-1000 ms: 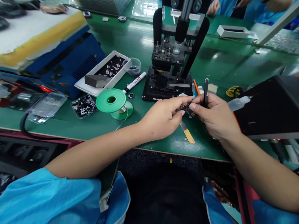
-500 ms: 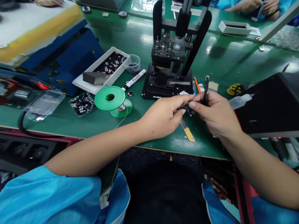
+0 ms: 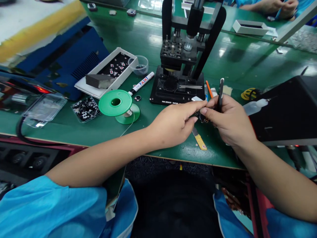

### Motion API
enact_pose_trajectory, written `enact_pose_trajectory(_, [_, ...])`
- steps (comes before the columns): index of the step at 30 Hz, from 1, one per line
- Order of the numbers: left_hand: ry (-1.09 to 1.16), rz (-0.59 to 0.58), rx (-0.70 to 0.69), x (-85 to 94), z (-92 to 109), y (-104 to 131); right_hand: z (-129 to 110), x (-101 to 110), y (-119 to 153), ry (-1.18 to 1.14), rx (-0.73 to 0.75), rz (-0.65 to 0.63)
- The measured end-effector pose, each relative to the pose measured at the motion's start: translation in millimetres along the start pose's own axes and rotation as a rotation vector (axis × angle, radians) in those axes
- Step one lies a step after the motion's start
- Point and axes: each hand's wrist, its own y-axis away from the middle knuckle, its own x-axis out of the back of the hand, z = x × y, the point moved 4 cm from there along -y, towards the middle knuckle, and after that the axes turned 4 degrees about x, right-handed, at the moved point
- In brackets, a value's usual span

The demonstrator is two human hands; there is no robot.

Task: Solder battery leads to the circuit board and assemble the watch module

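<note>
Two bare hands meet over the green table (image 3: pixel 218 153), and between their fingertips is one small dark part (image 3: pixel 203 116). The left hand (image 3: pixel 173 127) is closed, gripping the part between thumb and fingers. The right hand (image 3: pixel 231 119) is also closed: its thumb and finger pinch at the other side of the part, and a black tool (image 3: pixel 221 92) is held upright among its fingers. The fingers cover much of the part, so its exact shape I cannot tell.

Just below the grip, on the side of the body, lies a knife (image 3: pixel 199 140) with yellow handle. Beyond the grip and a little to the left stands the black press (image 3: pixel 170 59). An orange stick (image 3: pixel 209 89) lies just behind the grip. To the right of it are a bottle (image 3: pixel 255 106) and a big black box (image 3: pixel 284 109). Well to the left of the grip is the green spool (image 3: pixel 116 103); behind the spool are the pen (image 3: pixel 142 83), the clear cup (image 3: pixel 146 66) and the white tray (image 3: pixel 123 77), which carries a grey block (image 3: pixel 99 81).
</note>
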Motion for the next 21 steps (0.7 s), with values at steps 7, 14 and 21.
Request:
enact_pose_trajectory(7, [0.012, -0.033, 0.013, -0.5, 4, 1, -2, -2, 3, 0.093, 0.085, 0.010])
enact_pose_trajectory(14, [0.026, 0.014, 0.061, -4.8, -3, 3, -8, -3, 8, 0.206, 0.108, 0.059])
enact_pose_trajectory(21, [0.141, 0.165, 0.171, -8.4, -11, 0, -2, -3, 9, 0.178, 0.092, 0.023])
